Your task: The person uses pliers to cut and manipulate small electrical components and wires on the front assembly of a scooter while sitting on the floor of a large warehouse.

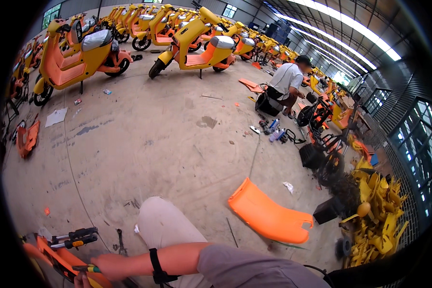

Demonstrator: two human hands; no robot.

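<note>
At the lower left, my right hand (104, 267) is closed round a screwdriver (90, 269) with a green and yellow handle. Its tip meets or overlaps an orange scooter body part (45, 249) with a dark strip along it. Close beneath the handle show a few fingers of my left hand (82, 280). The lower frame edge cuts that hand off, and what it holds, if anything, is hidden. Just above stand two dark shock absorbers (74, 237). A dark wrench-like tool (121, 242) lies on the floor by my knee.
A curved orange panel (269, 216) lies right of my knee. Yellow scooters (201, 45) stand in rows at the back. A person (288, 81) sits among bottles and scooter parts. Yellow plastic parts (379, 216) are heaped at the right wall, near a black box (327, 211).
</note>
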